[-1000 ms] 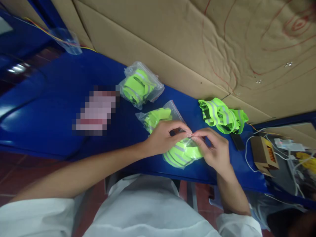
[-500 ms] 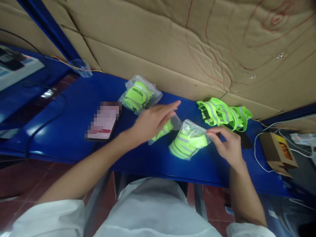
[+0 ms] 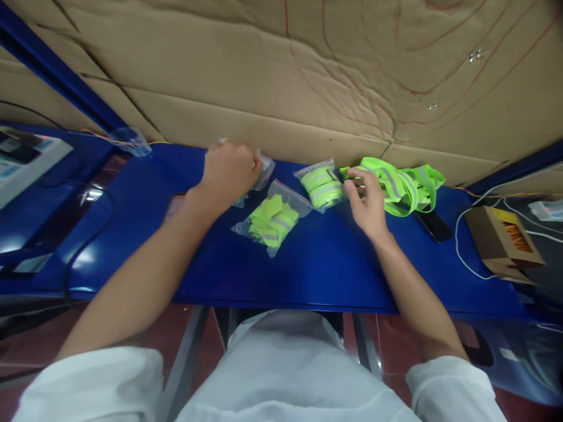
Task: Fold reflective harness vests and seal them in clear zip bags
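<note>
My left hand (image 3: 231,170) is at the back left of the table, its fingers curled over a clear zip bag (image 3: 266,170) that it mostly hides. My right hand (image 3: 368,205) holds nothing, fingers apart, just right of a second zip bag (image 3: 323,186) packed with neon-yellow reflective straps. Behind that hand lies a loose heap of neon-yellow straps with grey stripes (image 3: 404,184). Nearer to me, between my arms, a third zip bag (image 3: 272,220) of the same material lies flat.
A phone (image 3: 173,208) is partly covered by my left forearm. A dark phone-like object (image 3: 433,225) lies below the loose straps. A small cardboard box (image 3: 504,243) and white cables stand at the right. A clear plastic cup (image 3: 132,140) lies at the back left, against the cardboard wall (image 3: 246,99).
My right hand has moved the filled bag back beside the loose straps and let go. My left hand has shifted left and back onto the rear bag, uncovering the middle bag.
</note>
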The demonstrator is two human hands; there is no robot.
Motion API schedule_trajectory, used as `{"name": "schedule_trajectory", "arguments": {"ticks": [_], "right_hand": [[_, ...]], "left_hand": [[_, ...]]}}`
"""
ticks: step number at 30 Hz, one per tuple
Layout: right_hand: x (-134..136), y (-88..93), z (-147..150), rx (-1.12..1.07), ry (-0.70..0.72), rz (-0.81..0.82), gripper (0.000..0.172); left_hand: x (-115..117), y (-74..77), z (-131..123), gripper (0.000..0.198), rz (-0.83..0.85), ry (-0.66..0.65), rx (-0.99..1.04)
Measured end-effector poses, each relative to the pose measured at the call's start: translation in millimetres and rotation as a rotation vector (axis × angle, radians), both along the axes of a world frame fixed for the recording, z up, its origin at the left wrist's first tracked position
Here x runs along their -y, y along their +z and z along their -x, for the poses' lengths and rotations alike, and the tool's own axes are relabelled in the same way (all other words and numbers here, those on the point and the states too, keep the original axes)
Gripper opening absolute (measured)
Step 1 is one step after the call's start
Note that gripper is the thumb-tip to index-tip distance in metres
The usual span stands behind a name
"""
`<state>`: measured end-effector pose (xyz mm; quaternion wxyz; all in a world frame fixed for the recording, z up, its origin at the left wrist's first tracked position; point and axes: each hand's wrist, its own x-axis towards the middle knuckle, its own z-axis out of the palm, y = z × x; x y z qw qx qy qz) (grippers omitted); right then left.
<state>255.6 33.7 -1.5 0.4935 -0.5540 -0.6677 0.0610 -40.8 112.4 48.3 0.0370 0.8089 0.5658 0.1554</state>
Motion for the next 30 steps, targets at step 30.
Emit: {"name": "schedule_trajectory", "arguments": {"ticks": [30], "right_hand": [[44, -8.7, 41, -0.082, 0.081, 0.091, 0.02]], "left_hand": [[75, -12.2, -37, 0.012, -0.041, -0.172, 0.701]]}}
